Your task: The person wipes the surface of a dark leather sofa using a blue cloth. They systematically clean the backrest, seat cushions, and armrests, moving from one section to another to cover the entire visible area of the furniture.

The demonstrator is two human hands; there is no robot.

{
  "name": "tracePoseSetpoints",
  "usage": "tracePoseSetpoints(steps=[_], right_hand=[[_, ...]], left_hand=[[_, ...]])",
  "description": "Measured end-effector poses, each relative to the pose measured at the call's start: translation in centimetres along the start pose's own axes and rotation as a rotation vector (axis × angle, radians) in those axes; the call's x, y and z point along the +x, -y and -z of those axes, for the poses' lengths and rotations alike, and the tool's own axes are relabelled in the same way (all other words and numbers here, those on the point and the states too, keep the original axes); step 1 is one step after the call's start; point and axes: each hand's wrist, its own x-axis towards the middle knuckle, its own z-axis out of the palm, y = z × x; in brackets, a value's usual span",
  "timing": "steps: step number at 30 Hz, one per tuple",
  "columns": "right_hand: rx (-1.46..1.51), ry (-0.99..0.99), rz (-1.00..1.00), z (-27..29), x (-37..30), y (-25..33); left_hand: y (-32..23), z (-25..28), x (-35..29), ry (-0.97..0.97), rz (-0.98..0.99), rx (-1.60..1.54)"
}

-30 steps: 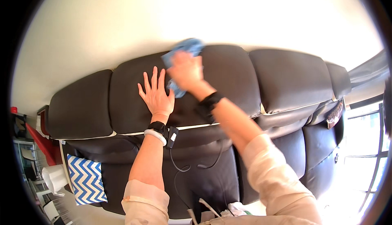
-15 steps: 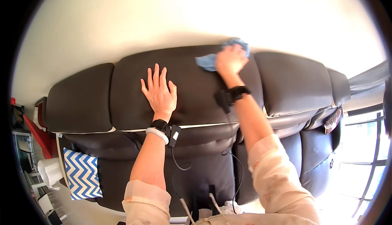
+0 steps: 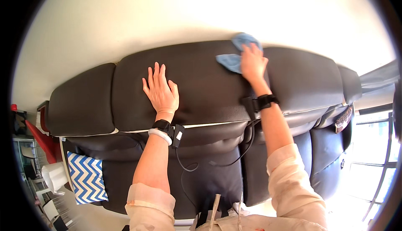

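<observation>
A dark brown leather sofa (image 3: 201, 76) stretches across the view, its padded back toward the wall. My left hand (image 3: 161, 90) rests flat on the middle back cushion, fingers spread, holding nothing. Farther right, my right hand (image 3: 253, 65) presses a blue cloth (image 3: 229, 61) against the top of the same cushion, near the seam with the right-hand cushion. Part of the cloth sticks out beyond my fingers toward the wall, and another flap lies to the left. Some of it is hidden under the hand.
A pale wall (image 3: 167, 13) rises behind the sofa. On the seat at left lies a blue and white zigzag pillow (image 3: 87, 177). A patterned item (image 3: 343, 120) sits by the right armrest. Black cables (image 3: 188, 167) hang from devices on both wrists.
My right hand has slid to the right with the blue cloth, up to the cushion seam. My left hand stays on the cushion, nearly in the same place.
</observation>
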Motion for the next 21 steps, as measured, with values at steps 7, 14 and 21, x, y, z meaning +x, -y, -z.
tracePoseSetpoints(steps=[7,14,21], right_hand=[[0.159,-0.039,0.326,0.8,-9.2,4.5],[0.145,0.322,0.607,7.6,-17.0,6.2],[0.057,-0.133,-0.01,3.5,-9.3,-6.7]], left_hand=[[-0.2,-0.5,0.1,-0.038,-0.031,0.046],[0.5,-1.0,0.1,-0.055,-0.044,0.062],[-0.7,-1.5,-0.2,-0.065,-0.077,0.066]])
